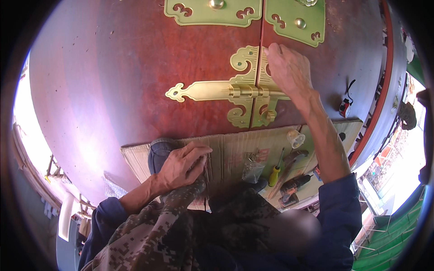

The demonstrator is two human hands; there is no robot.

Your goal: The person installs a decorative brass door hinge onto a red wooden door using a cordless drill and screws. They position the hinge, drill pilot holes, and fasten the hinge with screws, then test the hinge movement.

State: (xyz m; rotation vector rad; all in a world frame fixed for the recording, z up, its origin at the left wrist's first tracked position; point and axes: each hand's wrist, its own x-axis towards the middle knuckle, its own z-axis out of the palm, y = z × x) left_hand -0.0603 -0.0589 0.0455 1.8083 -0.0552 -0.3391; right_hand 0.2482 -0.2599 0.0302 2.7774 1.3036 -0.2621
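Note:
A brass-coloured ornamental bolt latch (203,91) lies across the seam of a red-brown double door (158,63). Its long pointed arm reaches left, and scrolled plates spread on both sides of the seam. My right hand (289,67) is closed at the upper edge of the right-hand scrolled plate, covering most of it. Whatever its fingertips pinch is hidden. My left hand (183,165) rests on my camouflage-trousered lower leg, just beside my dark shoe (160,151). Its fingers are loosely bent and somewhat apart, with nothing in them.
Two brass plates with round knobs (216,4) sit higher on the door. On flattened cardboard (226,144) below lie a yellow-handled screwdriver (274,175), a cordless drill (294,185), a clear plastic bag (253,170), a hammer (296,156) and a clear cup (295,139). A tape measure (345,108) lies to the right.

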